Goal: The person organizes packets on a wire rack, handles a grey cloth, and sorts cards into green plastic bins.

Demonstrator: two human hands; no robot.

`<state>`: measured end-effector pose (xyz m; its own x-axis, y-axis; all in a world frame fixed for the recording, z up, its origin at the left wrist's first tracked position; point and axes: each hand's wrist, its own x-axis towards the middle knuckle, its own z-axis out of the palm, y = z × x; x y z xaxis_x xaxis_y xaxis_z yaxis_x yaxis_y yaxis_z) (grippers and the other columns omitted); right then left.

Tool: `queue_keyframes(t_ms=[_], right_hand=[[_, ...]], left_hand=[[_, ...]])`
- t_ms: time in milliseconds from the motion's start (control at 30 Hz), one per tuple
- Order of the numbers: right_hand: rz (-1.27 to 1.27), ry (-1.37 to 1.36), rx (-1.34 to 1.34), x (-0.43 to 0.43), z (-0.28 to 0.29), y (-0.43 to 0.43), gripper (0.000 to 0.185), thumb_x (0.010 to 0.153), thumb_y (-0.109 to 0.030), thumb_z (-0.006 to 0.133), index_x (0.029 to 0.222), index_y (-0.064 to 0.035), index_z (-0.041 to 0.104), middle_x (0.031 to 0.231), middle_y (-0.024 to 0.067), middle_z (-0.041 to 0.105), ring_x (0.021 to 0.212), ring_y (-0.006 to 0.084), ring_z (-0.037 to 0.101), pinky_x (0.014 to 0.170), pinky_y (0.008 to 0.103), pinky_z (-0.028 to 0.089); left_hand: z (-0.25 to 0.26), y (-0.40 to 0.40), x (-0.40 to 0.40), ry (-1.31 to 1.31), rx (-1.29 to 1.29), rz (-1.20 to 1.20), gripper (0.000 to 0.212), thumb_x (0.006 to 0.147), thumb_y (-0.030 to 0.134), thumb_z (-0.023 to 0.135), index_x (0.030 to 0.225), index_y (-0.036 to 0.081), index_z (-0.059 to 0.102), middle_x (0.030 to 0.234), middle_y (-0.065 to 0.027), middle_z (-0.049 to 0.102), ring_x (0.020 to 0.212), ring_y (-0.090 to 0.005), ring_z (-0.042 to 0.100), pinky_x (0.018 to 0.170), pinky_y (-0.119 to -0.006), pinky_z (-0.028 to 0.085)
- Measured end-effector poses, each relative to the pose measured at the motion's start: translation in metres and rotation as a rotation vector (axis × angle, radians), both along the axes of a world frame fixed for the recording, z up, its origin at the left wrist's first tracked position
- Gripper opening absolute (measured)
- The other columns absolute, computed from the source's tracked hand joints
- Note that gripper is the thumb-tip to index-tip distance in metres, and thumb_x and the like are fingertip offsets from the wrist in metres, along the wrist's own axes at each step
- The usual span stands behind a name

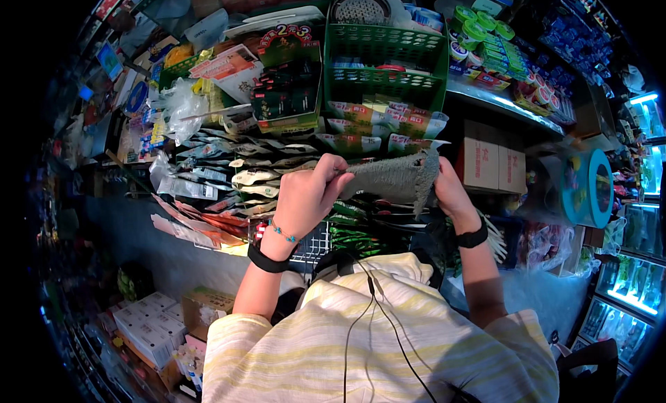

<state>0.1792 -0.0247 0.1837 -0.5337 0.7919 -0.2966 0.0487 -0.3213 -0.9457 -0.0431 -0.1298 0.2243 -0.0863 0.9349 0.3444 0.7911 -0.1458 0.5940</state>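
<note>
A grey knitted or woven cloth piece (pixel 390 175) is stretched between my two hands, above rows of packaged snacks. My left hand (pixel 312 194) pinches its left end between thumb and fingers. At its right end, by a thick textured edge, my right hand (pixel 451 188) grips it; some of those fingers are hidden behind the cloth. Beyond the cloth, snack packets (pixel 387 123) stand in a green plastic basket (pixel 387 38). To the left of the basket is an open display box (pixel 287 98) of small dark packets.
Snack pouches (pixel 255 181) fill the rack below my left hand. Cardboard cartons (pixel 494 158) and a teal-rimmed round container (pixel 588 188) stand to the right. A metal shelf edge (pixel 504 109) crosses the upper right. White boxes (pixel 151 327) are stacked at the lower left.
</note>
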Motion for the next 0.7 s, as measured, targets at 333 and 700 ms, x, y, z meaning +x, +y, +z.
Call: queue_keyframes(t_ms=[333,700], right_hand=[[0.501,0.206,0.570,-0.002,0.009,0.017,0.046,0.079,-0.030,0.059,0.116,-0.0029,0.054,0.135,0.0148,0.041,0.123,0.0300,0.038,0.102,0.0386,0.026],[-0.056,0.254,-0.371,0.008,-0.039,0.034,0.042,0.085,-0.006,0.047,0.127,-0.0025,0.041,0.111,0.0064,0.055,0.095,0.0126,0.055,0.082,0.0283,0.046]], left_hand=[[-0.003,0.024,0.009,-0.310,-0.192,0.017,0.015,0.079,0.008,0.065,0.084,0.002,0.052,0.070,-0.0061,0.063,0.061,-0.0143,0.062,0.054,-0.024,0.047],[-0.023,0.105,0.031,-0.473,-0.231,-0.193,0.019,0.084,0.006,0.057,0.101,0.000,0.061,0.091,-0.0130,0.066,0.083,-0.0220,0.065,0.074,-0.029,0.049]])
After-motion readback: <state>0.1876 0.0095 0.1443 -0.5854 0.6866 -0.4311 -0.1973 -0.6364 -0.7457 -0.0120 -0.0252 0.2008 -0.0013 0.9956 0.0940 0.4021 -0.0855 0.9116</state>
